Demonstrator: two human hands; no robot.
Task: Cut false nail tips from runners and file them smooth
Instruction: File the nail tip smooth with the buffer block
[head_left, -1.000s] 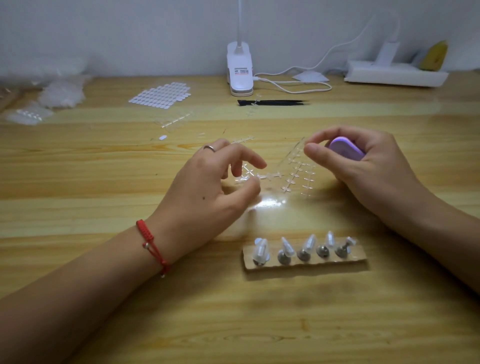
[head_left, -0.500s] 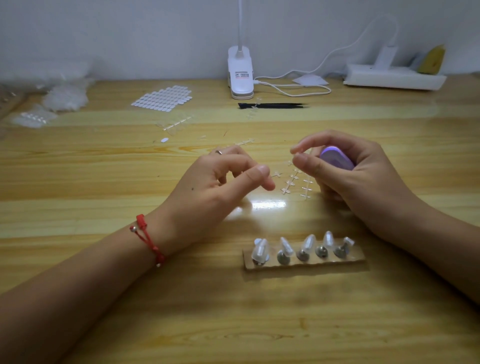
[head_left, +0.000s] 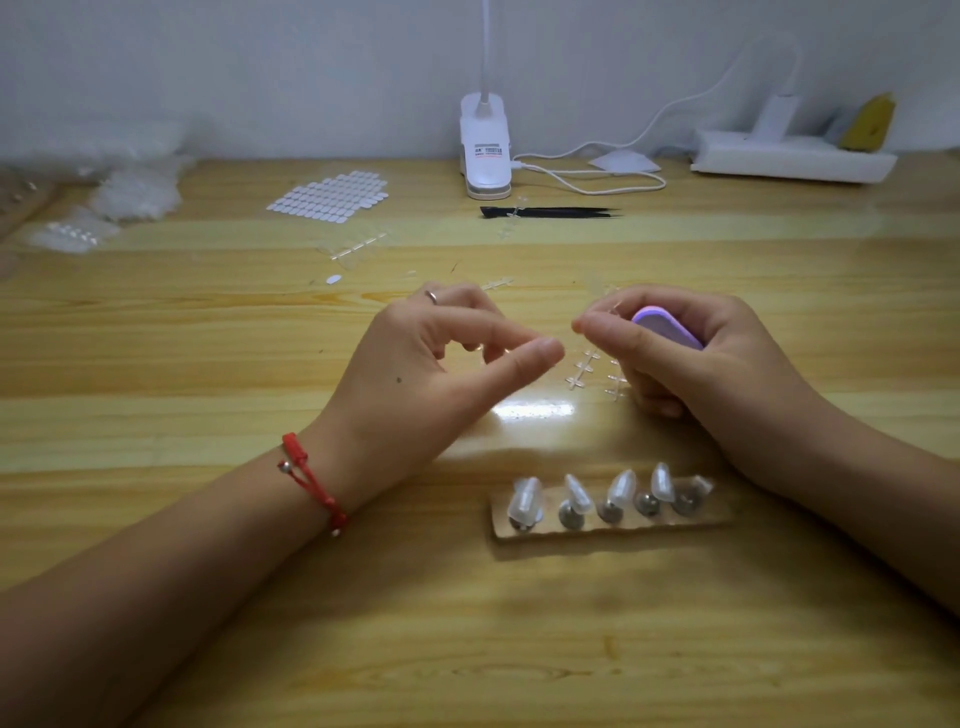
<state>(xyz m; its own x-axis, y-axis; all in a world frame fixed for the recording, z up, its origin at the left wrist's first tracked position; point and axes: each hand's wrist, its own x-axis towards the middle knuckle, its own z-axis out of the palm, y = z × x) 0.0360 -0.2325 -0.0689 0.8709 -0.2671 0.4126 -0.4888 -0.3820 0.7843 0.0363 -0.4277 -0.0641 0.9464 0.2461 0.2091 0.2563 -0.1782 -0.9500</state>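
Runner of clear nail tips hangs over the worktop, pinched by the right hand, whose fingers also curl round a purple file. The left hand sets thumb to forefinger, perhaps on a tip; I cannot tell. I would part tips close to the stem, wrists off the nearby rack; open room lies left.
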